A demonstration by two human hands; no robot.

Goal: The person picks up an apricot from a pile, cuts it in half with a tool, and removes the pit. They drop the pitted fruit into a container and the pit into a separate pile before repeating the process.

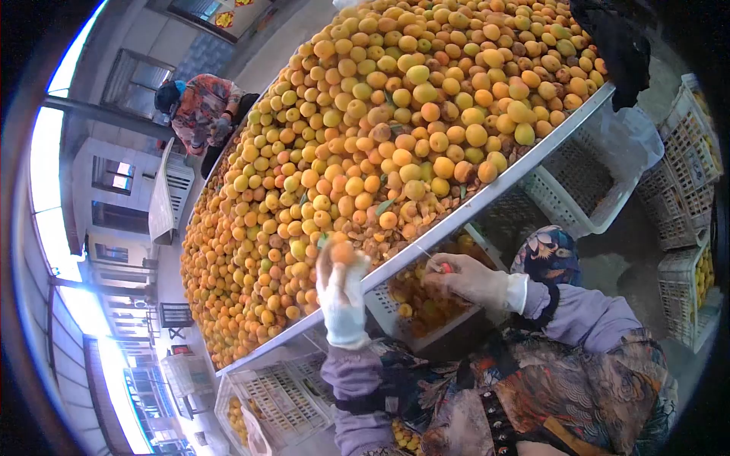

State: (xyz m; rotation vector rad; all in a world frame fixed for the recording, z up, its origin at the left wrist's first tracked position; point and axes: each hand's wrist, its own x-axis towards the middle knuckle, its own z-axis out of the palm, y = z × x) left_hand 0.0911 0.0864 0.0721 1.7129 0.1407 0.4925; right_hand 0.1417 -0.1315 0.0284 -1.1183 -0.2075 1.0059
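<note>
My left hand [342, 292], in a white glove, holds an orange apricot [344, 252] between its fingers and thumb, at the near edge of the heap. In my right hand [475, 281], also gloved, is a small red-handled knife [446, 267], its thin tip pointing toward the table's rim; most of the handle is hidden. Both hands are apart, over the metal rim [487, 194]. Whole apricots [357, 144] cover the sloping table, with pitted or split pieces [391, 232] near the rim. Below my right hand stands a crate [380, 304] with orange apricot pieces inside.
A white plastic crate [601, 216] stands under the table's right end, near stacked crates [673, 178] of fruit. At lower left is another crate [277, 395] with apricots. Across the heap, another person [201, 110] works at the far side. A black bag [620, 57] hangs at the upper right.
</note>
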